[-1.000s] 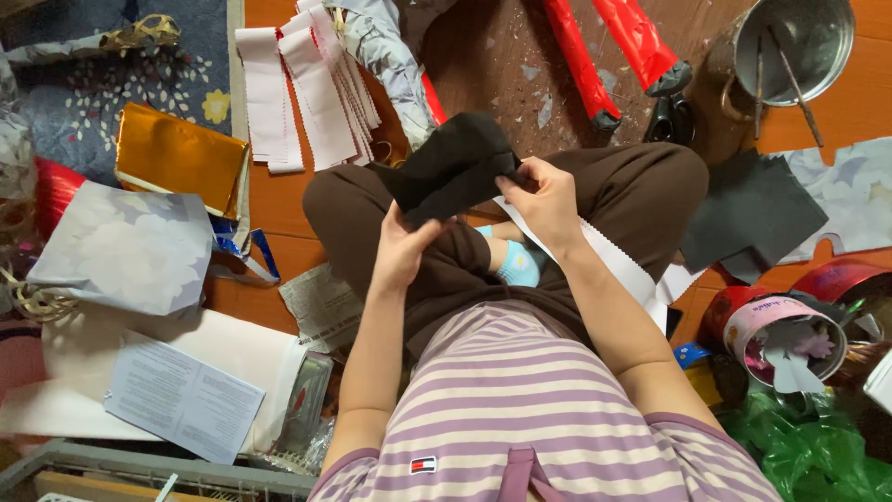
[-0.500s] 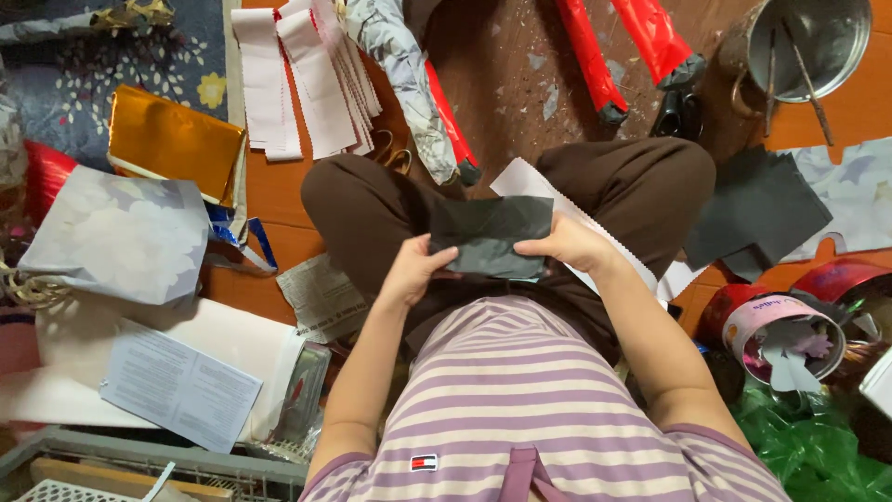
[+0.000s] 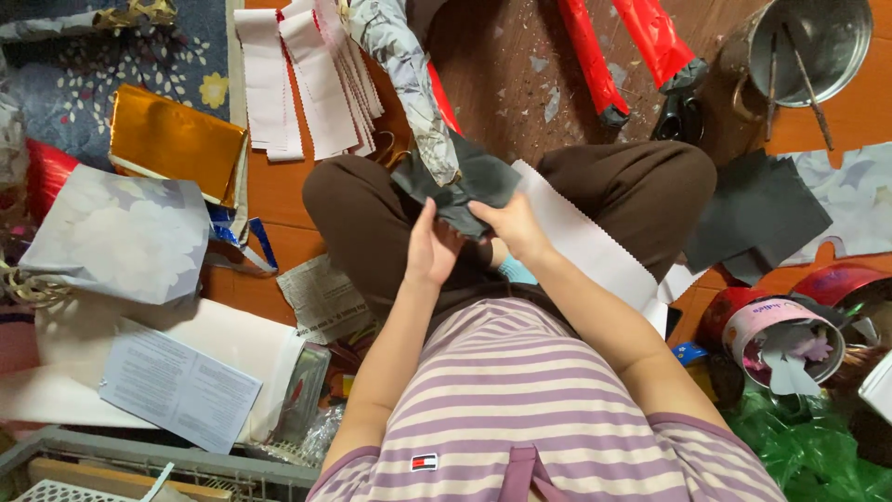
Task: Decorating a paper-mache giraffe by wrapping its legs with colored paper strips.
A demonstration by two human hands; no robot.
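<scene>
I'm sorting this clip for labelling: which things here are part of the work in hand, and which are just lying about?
In hand:
- dark grey sheet, held by left hand and right hand
- white pinked-edge strip across the lap

Lying about:
- gold foil sheet
- white paper strips
- metal bucket
- red rolls
- printed leaflet

We sit cross-legged with both forearms reaching forward from the chest, elbows bent and tucked near our sides. Our left hand (image 3: 432,249) rises with the wrist straight, back of the hand toward us, fingers curled and pinched closed at the top. Our right hand (image 3: 514,226) sits just beside it, slightly farther out, angled inward, thumb and fingers also pinched closed. The two hands nearly touch above our lap, knuckles close together.
</scene>
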